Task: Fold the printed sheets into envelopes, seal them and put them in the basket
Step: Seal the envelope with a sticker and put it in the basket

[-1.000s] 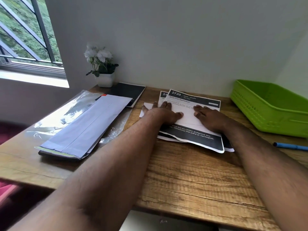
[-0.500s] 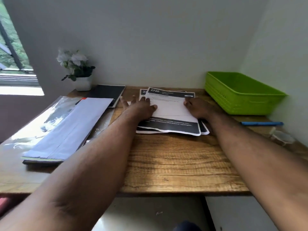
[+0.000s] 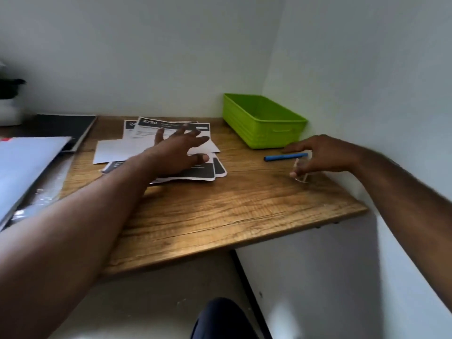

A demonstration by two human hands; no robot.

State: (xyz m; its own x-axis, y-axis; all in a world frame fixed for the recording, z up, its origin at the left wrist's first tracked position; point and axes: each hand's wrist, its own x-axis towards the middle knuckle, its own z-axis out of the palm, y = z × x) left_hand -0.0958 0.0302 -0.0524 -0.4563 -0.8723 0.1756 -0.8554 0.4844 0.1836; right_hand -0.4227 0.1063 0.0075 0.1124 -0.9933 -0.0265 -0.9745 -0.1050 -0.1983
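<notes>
Wooden desk (image 3: 220, 216) against pale walls, green basket (image 3: 264, 118) at far right. Left hand (image 3: 176, 152) lies splayed on printed sheets (image 3: 171, 128). Right hand (image 3: 325, 155), fingers loosely apart and holding nothing, hovers over blue pen (image 3: 285, 157).

Left hand (image 3: 179, 152) flat on printed sheets (image 3: 146, 129); right hand (image 3: 322, 155) over pen (image 3: 281, 157) (blue).

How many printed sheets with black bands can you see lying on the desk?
2 can be made out: the top sheet marked 2720, under the left hand, and a second sheet peeking out behind it at the left. More may be hidden in the pile.
</notes>
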